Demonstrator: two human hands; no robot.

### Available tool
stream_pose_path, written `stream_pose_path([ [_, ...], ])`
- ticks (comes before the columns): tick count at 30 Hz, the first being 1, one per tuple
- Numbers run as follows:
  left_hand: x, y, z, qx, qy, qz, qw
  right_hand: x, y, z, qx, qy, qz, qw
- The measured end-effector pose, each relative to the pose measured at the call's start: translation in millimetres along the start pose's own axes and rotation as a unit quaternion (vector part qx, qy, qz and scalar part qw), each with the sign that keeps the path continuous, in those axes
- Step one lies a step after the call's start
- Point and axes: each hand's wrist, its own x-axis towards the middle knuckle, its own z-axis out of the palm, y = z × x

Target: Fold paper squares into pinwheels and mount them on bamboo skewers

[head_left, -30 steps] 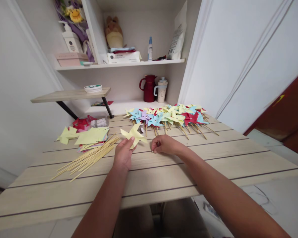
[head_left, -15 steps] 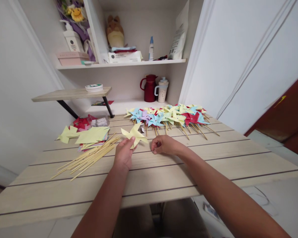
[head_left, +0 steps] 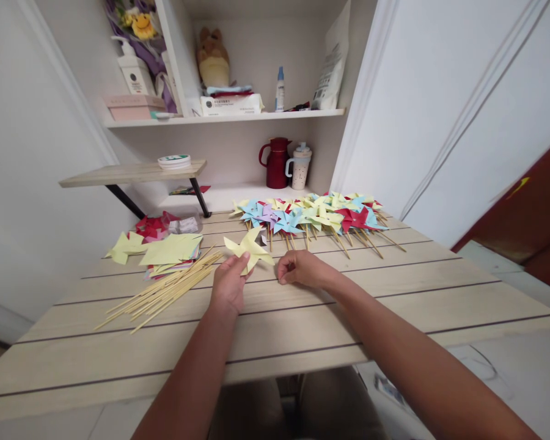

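Yellow pinwheel point(head_left: 250, 247) pinched in left hand point(head_left: 229, 282); right hand point(head_left: 300, 269) just beside.

Print runs along the front of the white box point(head_left: 231, 104) on the shelf, but it is too small to read. The pump bottle point(head_left: 131, 68) and the white bag point(head_left: 329, 67) carry labels, equally unreadable

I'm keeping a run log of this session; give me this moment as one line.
left hand: holds yellow pinwheel | right hand: pinched shut on table, contents unclear | skewers left
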Motion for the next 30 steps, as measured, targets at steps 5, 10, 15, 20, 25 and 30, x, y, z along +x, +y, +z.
stream_pose_path([
  [5,1,-1,-1.0,-0.002,0.001,0.001,1.000,-1,-2,-2,0.094,0.023,-0.014,0.995],
  [10,3,-4,-4.1,0.022,0.000,0.018,1.000,-8,-15,-15,0.156,0.087,-0.060,0.982],
  [15,3,-7,-4.8,0.082,-0.001,0.097,0.992,-11,-28,-13,0.122,0.167,-0.130,0.970],
  [20,0,-7,0.0,0.151,-0.012,0.155,0.976,-7,-32,-4,0.110,0.206,-0.158,0.960],
  [25,-5,-6,3.7,0.233,-0.033,0.215,0.948,-5,-32,4,0.096,0.207,-0.175,0.958],
  [30,-5,-7,3.7,0.260,-0.037,0.241,0.934,-4,-32,7,0.094,0.223,-0.193,0.951],
])
